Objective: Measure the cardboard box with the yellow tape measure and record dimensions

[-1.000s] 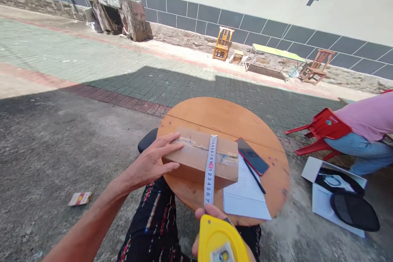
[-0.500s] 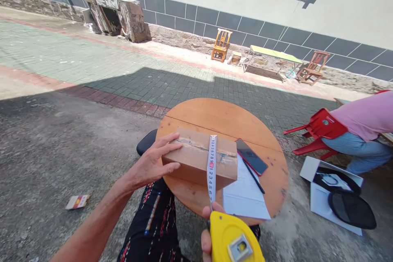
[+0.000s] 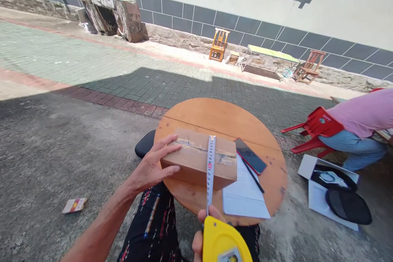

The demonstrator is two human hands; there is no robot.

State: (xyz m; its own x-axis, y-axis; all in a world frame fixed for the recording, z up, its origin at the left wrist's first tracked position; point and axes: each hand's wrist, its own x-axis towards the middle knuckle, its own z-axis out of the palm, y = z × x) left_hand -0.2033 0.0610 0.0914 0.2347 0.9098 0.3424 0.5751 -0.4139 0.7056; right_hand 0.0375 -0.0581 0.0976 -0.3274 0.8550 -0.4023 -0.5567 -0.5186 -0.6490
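Observation:
A brown cardboard box (image 3: pixel 193 151) with worn tape along its top lies on a round wooden table (image 3: pixel 215 110). My left hand (image 3: pixel 159 161) grips the box's left end, fingers over the top and thumb against the front side. In my right hand (image 3: pixel 202 229) is a yellow tape measure (image 3: pixel 225 241), low at the front and partly cut off by the frame. Its white blade (image 3: pixel 210 168) runs out across the box top, with the metal end hook near the far edge. Part of my right hand is hidden behind the yellow case.
Right of the box are a phone (image 3: pixel 251 156), a black pen (image 3: pixel 253 176) and paper sheets (image 3: pixel 242 200). A person in a pink top (image 3: pixel 362 110) sits on a red chair (image 3: pixel 322 123). An open white box (image 3: pixel 331 208) stands on the ground nearby.
My right hand and the tape case have shifted slightly left and down. The blade now slants a little more across the box. My left hand stays on the box.

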